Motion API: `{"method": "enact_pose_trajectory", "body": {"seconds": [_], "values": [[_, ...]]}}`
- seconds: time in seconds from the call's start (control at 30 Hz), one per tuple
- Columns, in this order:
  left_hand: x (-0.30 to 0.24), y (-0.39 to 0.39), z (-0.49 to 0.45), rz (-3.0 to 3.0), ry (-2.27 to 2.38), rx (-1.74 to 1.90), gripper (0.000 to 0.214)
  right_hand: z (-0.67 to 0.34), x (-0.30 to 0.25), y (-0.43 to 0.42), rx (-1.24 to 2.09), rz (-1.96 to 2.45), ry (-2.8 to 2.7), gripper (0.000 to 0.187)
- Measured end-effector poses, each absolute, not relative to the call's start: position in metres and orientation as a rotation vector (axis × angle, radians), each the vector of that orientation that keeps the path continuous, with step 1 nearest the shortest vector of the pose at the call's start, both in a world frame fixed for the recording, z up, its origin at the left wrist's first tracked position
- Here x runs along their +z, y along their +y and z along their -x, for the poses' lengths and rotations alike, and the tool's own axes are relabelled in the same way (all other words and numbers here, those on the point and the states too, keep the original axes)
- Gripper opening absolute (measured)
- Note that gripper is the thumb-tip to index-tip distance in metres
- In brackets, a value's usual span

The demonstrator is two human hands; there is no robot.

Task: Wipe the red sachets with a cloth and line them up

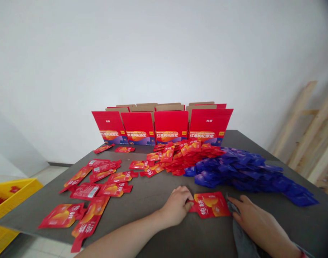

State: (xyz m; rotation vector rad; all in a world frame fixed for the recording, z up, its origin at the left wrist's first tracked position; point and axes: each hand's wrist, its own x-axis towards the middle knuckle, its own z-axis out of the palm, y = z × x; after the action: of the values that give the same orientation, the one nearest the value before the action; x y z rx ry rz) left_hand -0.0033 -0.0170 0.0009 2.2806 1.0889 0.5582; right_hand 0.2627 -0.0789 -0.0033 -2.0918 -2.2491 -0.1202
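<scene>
A red spouted pouch (pixel 212 205) with an orange fruit print lies on the dark table between my hands. My left hand (pixel 178 205) is closed on the pouch's narrow spout end. In my right hand (pixel 256 220) is a grey cloth (pixel 243 236), pinched at the pouch's right edge and hanging down towards me. Just beyond lie a heap of red pouches (pixel 180 156) and a heap of blue pouches (pixel 233 170). More red pouches (pixel 84 191) are scattered on the table's left side.
Open red cartons (pixel 139 123) with raised flaps stand in rows at the back of the table (pixel 142 208). A yellow crate (pixel 26 188) holding red items sits on the left, below the tabletop. Wooden boards (pixel 300 122) lean by the wall on the right.
</scene>
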Motion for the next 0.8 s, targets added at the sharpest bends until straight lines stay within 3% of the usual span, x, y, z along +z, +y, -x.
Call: {"method": "enact_pose_trajectory", "body": {"seconds": [0.1,0.33,0.5,0.7,0.8], "values": [[0.001,-0.017,0.002,-2.265,1.094,0.584,0.004,-0.26,-0.003,-0.089,-0.17,2.084,-2.245,0.045],[0.002,-0.018,0.001,-2.271,1.105,0.596,0.005,-0.201,-0.001,-0.103,0.025,1.715,-2.549,0.073],[0.001,-0.017,0.002,-2.277,1.105,0.577,0.004,-0.225,-0.014,-0.1,-0.094,1.858,-2.448,0.067],[0.001,-0.015,0.001,-2.263,1.12,0.56,0.004,-0.27,-0.02,-0.099,-0.269,2.015,-2.3,0.043],[0.0,-0.015,0.001,-2.265,1.122,0.569,0.004,-0.261,-0.011,-0.099,-0.235,1.993,-2.299,0.047]]}}
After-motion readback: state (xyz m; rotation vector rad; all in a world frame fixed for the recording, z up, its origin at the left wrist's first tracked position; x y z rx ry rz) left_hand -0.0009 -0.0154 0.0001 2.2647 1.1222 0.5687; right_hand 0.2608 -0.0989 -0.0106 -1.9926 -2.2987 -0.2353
